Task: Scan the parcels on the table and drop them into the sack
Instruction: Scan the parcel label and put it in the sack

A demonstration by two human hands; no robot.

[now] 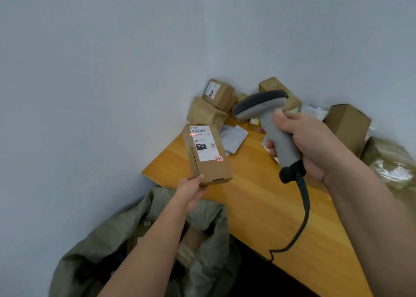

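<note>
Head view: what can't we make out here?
- Sack contents: mostly hidden by the left forearm and the sack's folds.
- Box label: barcode digits too small to read.
- Parcels at the right edge: blurred and cut off.
- Scanner trigger: hidden by the right hand.

Parcel in hand (208,154): slim brown carton, held above the table edge (247,197), white shipping label facing up, black "010" block, red scan line across the barcode end.

Parcels on table: several brown cartons (217,94) heaped against the wall at the far end; one larger carton (347,125) to the right; a flat grey mailer (233,139) beside the heap.

Sack (209,224): olive-green fabric, mouth open, standing below the table's near-left edge, cartons inside.

Scanner (270,125): grey handheld, dark cable, aimed at the label.
</note>
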